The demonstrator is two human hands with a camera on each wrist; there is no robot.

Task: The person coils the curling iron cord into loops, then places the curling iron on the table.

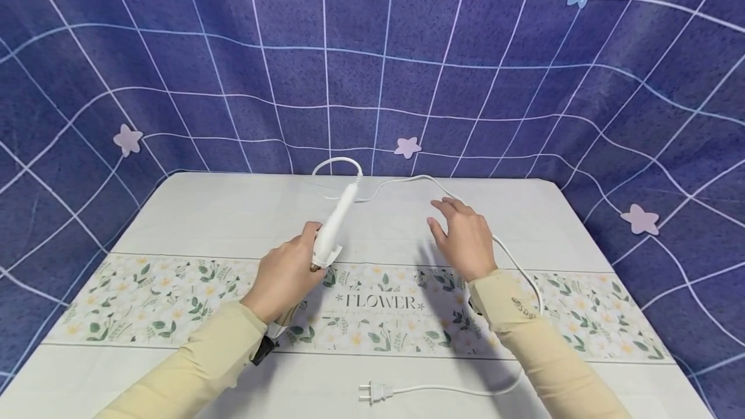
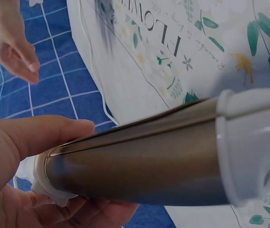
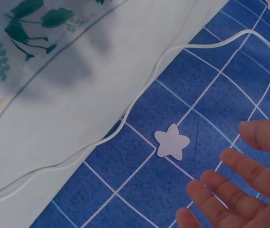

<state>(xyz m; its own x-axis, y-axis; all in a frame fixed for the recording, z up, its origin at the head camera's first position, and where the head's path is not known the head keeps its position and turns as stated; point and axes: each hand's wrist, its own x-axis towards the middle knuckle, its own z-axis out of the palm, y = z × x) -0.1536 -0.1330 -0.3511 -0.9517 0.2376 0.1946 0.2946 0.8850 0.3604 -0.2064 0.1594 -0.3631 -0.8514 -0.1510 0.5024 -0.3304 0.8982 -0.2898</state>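
A white curling iron point(image 1: 336, 220) with a gold-brown barrel is in my left hand point(image 1: 286, 277), tilted above the table with its corded end up and away from me. The left wrist view shows the barrel point(image 2: 139, 164) close up, my thumb along its upper side and the other fingers curled beneath, near the handle end. A white tip point(image 2: 254, 142) caps the barrel's near end. My right hand point(image 1: 465, 241) hovers over the right half of the table with nothing in it; its fingers point(image 3: 230, 194) are spread and loosely bent near the white power cord.
The white cord point(image 1: 515, 257) loops behind the iron and runs down the right side, partly under the right forearm. Its two-pin plug point(image 1: 379, 392) lies at the table's front. A floral cloth band point(image 1: 204, 293) crosses the white table; a blue grid curtain point(image 1: 372, 70) stands behind.
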